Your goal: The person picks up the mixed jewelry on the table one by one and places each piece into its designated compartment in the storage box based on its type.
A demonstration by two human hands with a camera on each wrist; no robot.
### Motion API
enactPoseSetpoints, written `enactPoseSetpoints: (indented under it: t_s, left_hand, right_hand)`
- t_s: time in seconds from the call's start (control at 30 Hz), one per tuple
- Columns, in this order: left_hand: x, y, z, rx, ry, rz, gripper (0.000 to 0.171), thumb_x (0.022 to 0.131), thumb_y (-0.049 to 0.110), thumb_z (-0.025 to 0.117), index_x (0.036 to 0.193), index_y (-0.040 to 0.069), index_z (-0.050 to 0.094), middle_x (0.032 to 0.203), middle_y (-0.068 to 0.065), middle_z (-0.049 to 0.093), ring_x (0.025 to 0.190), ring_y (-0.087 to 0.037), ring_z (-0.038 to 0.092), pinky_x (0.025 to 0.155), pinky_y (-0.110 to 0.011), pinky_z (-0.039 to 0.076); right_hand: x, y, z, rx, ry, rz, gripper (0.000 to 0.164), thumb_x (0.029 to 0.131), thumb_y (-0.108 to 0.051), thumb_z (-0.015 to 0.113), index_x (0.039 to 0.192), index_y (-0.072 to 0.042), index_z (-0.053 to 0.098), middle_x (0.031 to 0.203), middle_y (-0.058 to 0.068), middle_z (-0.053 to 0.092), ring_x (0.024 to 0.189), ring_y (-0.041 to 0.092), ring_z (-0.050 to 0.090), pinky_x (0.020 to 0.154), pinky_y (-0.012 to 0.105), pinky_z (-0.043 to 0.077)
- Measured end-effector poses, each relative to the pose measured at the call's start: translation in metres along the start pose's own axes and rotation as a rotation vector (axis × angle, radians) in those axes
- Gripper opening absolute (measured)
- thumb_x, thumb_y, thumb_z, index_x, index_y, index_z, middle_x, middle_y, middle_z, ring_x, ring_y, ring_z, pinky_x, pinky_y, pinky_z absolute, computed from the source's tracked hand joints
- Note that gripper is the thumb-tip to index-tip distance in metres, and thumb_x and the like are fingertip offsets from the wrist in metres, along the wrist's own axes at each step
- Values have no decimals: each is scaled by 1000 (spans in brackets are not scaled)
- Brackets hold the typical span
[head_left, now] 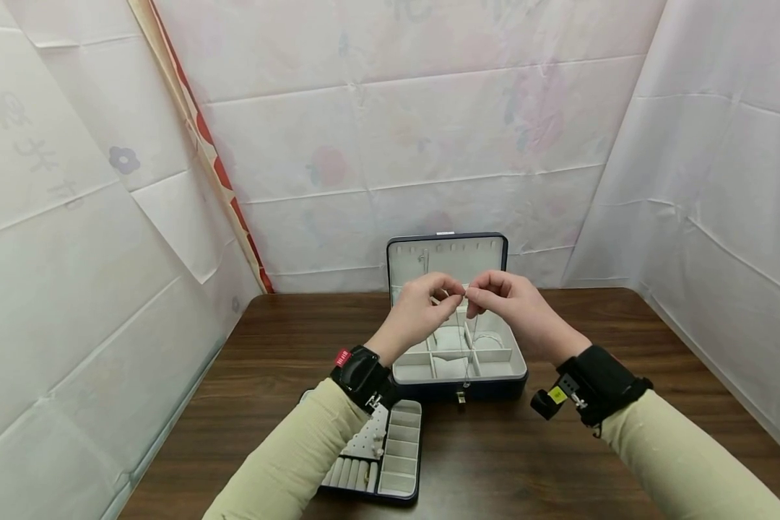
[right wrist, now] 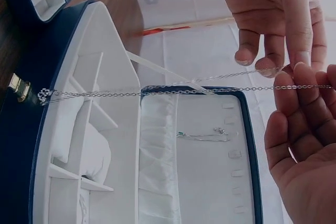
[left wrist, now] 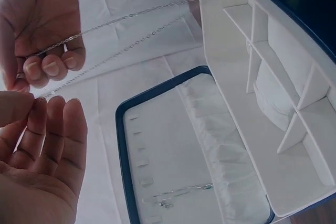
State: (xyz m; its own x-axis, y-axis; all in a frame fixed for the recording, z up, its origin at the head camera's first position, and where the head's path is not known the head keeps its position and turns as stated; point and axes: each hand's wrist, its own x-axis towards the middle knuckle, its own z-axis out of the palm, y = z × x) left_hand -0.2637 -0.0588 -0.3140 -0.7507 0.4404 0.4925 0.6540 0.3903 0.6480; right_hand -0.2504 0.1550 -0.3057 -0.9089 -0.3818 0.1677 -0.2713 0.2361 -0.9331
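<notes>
A thin silver necklace point(left wrist: 128, 18) hangs in a long loop from both hands, its pendant point(right wrist: 45, 96) dangling lowest, in front of the jewelry box's front wall. My left hand point(head_left: 425, 307) pinches one end of the chain between thumb and fingertips. Close beside it, my right hand point(head_left: 510, 307) pinches the other end; the fingertips nearly meet. Behind and below stands the open jewelry box point(head_left: 422, 372), dark blue outside with white compartments. Small white cushions point(head_left: 451, 337) and a bracelet point(head_left: 489, 339) lie in its compartments. Whether the clasp is fastened is hidden by the fingers.
A separate jewelry tray point(head_left: 401, 448) with ring rolls and small compartments lies front left, partly under my left forearm. Another necklace point(right wrist: 205, 137) hangs inside the raised lid point(right wrist: 252, 150). The wooden table point(head_left: 494, 462) meets white cloth walls point(head_left: 364, 144) at the back and sides.
</notes>
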Motion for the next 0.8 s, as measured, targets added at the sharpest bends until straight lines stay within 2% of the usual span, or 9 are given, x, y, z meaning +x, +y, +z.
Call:
enactPoseSetpoints:
  t_s: [0.37, 0.53, 0.8]
  left_hand:
    - [1, 4, -5, -30, 28, -1, 8, 102, 14, 64, 106, 13, 71, 98, 1, 68, 83, -10, 62, 68, -25, 54]
    - [4, 8, -8, -52, 36, 1, 8, 101, 13, 65, 105, 12, 71, 95, 1, 67, 77, -15, 66, 64, -25, 54]
    - [6, 8, -7, -16, 65, 26, 7, 101, 11, 65, 104, 12, 72, 93, 1, 66, 74, -11, 63, 62, -23, 52]
  right_hand:
    - [3, 3, 2, 11, -28, 16, 32, 103, -35, 63, 113, -5, 65, 93, 14, 69, 99, 29, 64, 95, 41, 51]
    - [3, -3, 2, 6, -19, 1, 32, 102, -36, 64, 112, -5, 65, 92, 13, 69, 97, 29, 65, 94, 40, 52]
    - [4, -4, 4, 3, 2, 15, 35, 101, -38, 65, 112, -4, 65, 91, 12, 70, 94, 28, 68, 96, 42, 51]
